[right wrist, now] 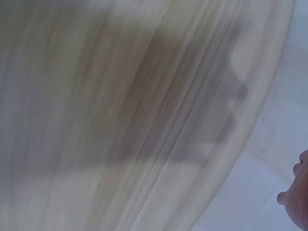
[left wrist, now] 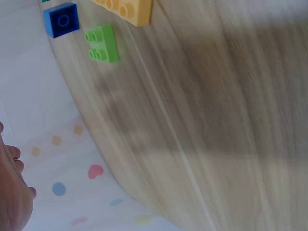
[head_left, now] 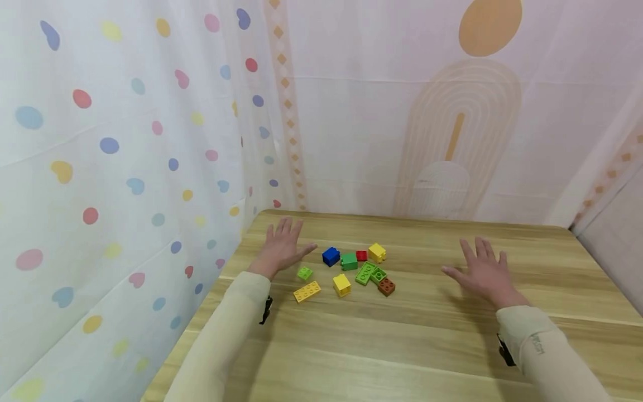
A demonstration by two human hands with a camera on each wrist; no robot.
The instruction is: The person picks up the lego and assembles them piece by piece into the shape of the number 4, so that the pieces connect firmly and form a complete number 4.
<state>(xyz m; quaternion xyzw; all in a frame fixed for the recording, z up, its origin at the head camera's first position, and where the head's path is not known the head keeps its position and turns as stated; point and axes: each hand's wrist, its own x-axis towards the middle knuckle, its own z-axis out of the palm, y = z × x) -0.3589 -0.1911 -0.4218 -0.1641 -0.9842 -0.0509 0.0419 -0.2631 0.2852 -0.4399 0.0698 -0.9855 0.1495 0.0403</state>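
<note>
Both hands are spread over the table with nothing in them. My left hand [head_left: 281, 249] is left of a loose group of toy building bricks, nearest the small lime green brick [head_left: 305, 273] and the blue brick [head_left: 331, 257]. My right hand [head_left: 484, 272] is well to the right of the group, apart from every brick. Among the bricks are a long orange-yellow brick [head_left: 307, 291], two yellow bricks, one in front [head_left: 342, 285] and one behind [head_left: 377, 253], a green brick [head_left: 349, 262], a red brick [head_left: 361, 255], lime green bricks [head_left: 366, 273] and a brown brick [head_left: 386, 287].
The wooden table [head_left: 402, 346] ends at a back edge against a pale curtain [head_left: 351, 139] with an arch print. A dotted curtain [head_left: 125, 184] hangs along the left side. In the left wrist view, the lime green brick [left wrist: 102, 44] lies with its studs sideways to the camera.
</note>
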